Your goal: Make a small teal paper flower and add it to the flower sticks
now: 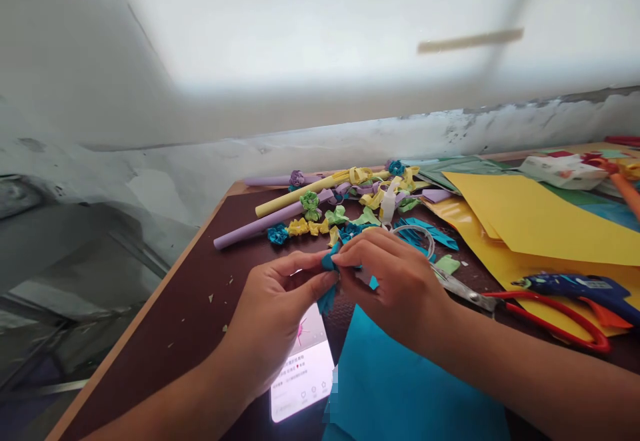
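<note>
A small piece of folded blue paper [327, 300] is pinched between my two hands above the table. My left hand [280, 294] grips it between thumb and forefinger from the left side. From the right, my right hand [395, 274] holds its edge with bent fingertips, and part of the paper is hidden behind the fingers. Below the hands lies a lit phone [300, 381], partly covered by my left hand. Beside the phone, a large blue sheet of paper [410, 374] rests under my right forearm.
Rolled paper tubes [270, 224], folded paper flowers [311, 204] and a white glue bottle [388, 202] lie behind my hands. To the right are red-handled scissors [555, 318], a dark blue glue gun [585, 288] and yellow sheets [545, 218]. Another person's hand [603, 161] is at the far right.
</note>
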A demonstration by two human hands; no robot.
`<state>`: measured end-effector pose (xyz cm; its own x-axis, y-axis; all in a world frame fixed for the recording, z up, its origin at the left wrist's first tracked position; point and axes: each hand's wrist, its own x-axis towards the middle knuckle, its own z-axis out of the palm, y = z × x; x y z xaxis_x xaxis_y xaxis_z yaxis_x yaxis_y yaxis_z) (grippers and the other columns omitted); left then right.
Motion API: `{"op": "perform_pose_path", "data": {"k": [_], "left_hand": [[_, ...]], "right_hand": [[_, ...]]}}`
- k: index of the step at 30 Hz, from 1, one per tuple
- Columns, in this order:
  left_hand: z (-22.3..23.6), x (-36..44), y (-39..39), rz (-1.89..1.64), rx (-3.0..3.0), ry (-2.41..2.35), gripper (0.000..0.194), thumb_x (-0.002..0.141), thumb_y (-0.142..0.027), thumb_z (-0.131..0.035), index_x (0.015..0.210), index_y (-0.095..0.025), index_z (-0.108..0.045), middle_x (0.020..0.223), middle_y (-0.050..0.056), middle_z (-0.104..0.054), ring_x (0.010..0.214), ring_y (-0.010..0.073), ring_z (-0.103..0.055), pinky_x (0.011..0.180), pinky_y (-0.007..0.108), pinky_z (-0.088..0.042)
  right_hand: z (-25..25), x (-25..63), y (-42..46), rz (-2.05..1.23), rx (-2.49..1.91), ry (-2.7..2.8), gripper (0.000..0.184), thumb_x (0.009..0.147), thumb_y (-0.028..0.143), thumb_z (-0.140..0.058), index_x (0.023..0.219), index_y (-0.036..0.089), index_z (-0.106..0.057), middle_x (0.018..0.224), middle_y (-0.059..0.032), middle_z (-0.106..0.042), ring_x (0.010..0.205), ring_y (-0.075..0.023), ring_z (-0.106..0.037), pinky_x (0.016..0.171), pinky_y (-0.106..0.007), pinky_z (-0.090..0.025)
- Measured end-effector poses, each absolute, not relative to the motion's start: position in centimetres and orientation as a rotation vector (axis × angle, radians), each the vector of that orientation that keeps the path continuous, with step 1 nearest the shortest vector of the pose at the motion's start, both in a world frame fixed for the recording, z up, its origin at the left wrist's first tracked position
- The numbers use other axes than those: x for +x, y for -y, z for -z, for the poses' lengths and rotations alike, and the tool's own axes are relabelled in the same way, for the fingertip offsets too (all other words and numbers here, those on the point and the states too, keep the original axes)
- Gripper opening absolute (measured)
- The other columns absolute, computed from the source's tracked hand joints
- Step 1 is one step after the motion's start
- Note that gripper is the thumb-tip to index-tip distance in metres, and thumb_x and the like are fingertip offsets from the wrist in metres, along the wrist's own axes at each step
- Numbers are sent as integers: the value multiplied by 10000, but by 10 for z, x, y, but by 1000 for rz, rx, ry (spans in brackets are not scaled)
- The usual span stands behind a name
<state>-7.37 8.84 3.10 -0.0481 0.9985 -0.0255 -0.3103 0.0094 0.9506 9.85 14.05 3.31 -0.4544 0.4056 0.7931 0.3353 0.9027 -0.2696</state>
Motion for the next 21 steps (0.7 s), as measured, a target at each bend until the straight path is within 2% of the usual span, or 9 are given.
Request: {"op": "perform_pose_path", "data": {"k": [6, 12, 15, 17, 21], "left_hand": [[-27, -78, -91, -1483, 939, -1051, 453, 719, -214, -921, 1140, -279, -767, 867, -28, -729, 841, 90, -672, 779, 155, -533], [-28, -77, -88, -1494, 947, -992, 414, 711, -185, -921, 1093, -277, -791, 899, -23, -748, 868, 91, -690, 803, 143, -546], [-29, -75, -87, -1405, 925, -979, 427, 688, -194, -935, 1088, -255, -799, 924, 8, -781, 904, 134, -715, 832, 192, -569], [-30, -75, -86, -1346, 940, -961, 387, 659, -185, -947, 1021, -228, -818, 898, 30, -800, 885, 161, -732, 835, 225, -582], [-31, -79, -85, -1427, 1059, -998, 223, 615, -145, -958, 777, -226, -827, 738, 8, -795, 721, 138, -729, 705, 188, -581]], "right_hand": [[-33, 98, -140, -172, -536, 2010, 155, 924, 110, -642, 1041, 205, -679, 911, -27, -742, 831, -171, -661, 741, -320, -538], [-34, 100, -138, -289, -517, 1917, 119, 884, 107, -698, 898, 225, -697, 871, -12, -753, 782, -159, -698, 699, -298, -568], [-37, 102, -137, -247, -415, 1910, 124, 893, 96, -690, 874, 219, -685, 896, -36, -771, 811, -166, -719, 729, -309, -585], [-40, 104, -136, -228, -317, 1946, 116, 906, 98, -686, 902, 214, -689, 932, -54, -786, 843, -171, -727, 764, -321, -595], [-43, 106, -135, -336, -191, 1935, 148, 887, 96, -717, 992, 199, -733, 954, -74, -791, 852, -175, -736, 765, -315, -613]]}}
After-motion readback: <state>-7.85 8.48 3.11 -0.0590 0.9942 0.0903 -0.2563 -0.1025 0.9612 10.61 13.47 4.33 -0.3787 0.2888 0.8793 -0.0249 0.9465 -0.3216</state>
